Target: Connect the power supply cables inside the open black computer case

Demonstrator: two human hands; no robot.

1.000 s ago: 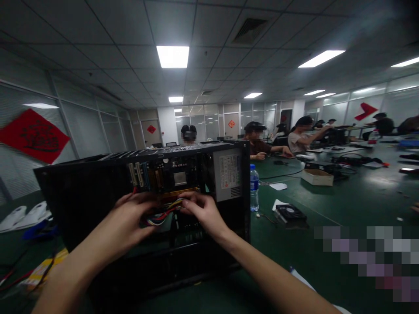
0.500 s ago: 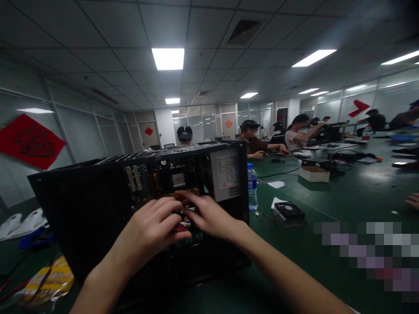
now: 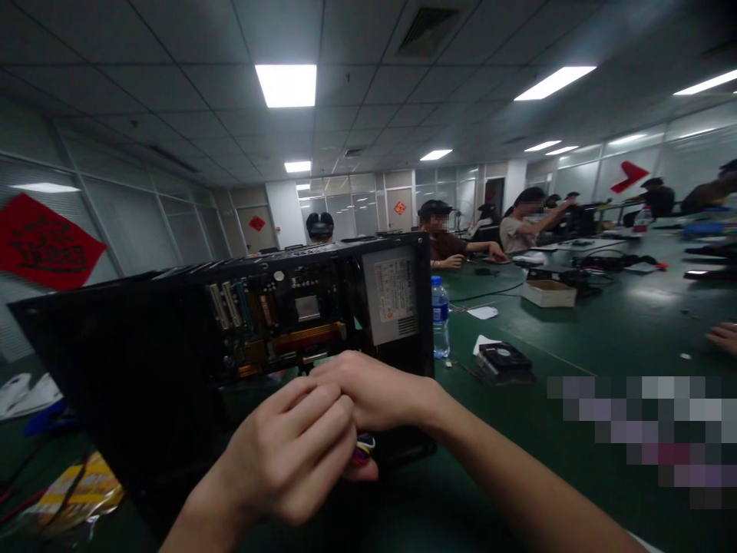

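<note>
A black computer case [image 3: 109, 369] stands upright on the table with its side open towards me. Inside it show the motherboard [image 3: 245, 357], a square silver processor [image 3: 307, 308] and a labelled power supply [image 3: 392, 298]. My left hand [image 3: 305, 449] is closed around a bundle of coloured cables [image 3: 364, 450], whose end pokes out by the thumb. Against it lies my right hand [image 3: 377, 390], fingers curled in and mostly hidden, so what they pinch does not show. Both hands are in front of the lower part of the case opening.
Right of the case stand a water bottle [image 3: 441, 319], a black cooling fan [image 3: 504, 358] and a small open box [image 3: 549, 293]. A yellow plastic packet [image 3: 80, 488] lies at lower left. Co-workers [image 3: 443, 238] sit along the green table [image 3: 616, 338]; another person's hand [image 3: 722, 336] shows at the right edge.
Both hands have drawn down and outward from the motherboard, the cables coming with the left hand. My right fingers have curled in. The board's memory slots are now uncovered.
</note>
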